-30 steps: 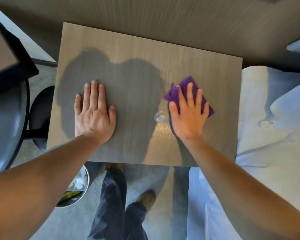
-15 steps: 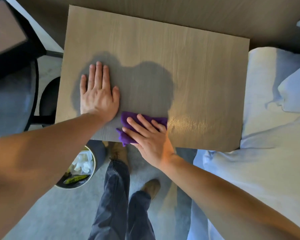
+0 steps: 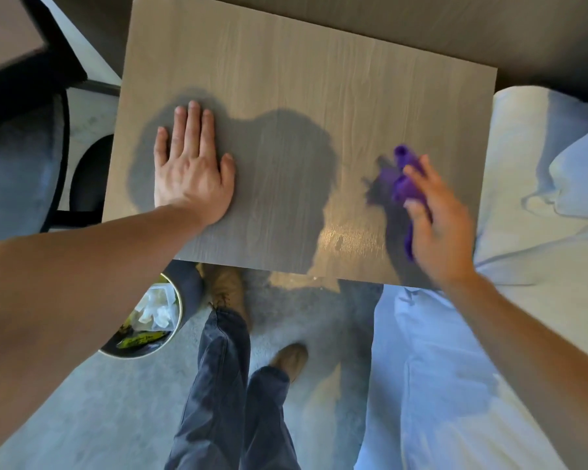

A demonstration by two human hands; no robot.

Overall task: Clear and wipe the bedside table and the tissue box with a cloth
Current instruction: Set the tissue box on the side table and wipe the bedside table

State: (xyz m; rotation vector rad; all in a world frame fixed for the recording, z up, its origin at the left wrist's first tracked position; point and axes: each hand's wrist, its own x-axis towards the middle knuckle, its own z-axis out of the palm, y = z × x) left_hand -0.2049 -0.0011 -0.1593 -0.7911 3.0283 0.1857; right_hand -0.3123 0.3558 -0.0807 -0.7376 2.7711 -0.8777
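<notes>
Wood-grain bench [image 3: 302,79]: left hand [image 3: 192,174] pressed flat, fingers straight; well right of it, right hand [image 3: 438,228] grips the bunched cloth [image 3: 401,186], which may slip loose mid-swipe.

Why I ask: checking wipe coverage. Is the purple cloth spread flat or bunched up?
Bunched: the purple cloth bulges in crumpled folds, gripped by the right hand.

One bedside table [image 3: 302,79], one purple cloth [image 3: 404,184], two hands [image 3: 192,171] [image 3: 438,228], two shoes [image 3: 226,290] [image 3: 291,361], one waste bin [image 3: 180,310], one pillow [image 3: 581,178].
</notes>
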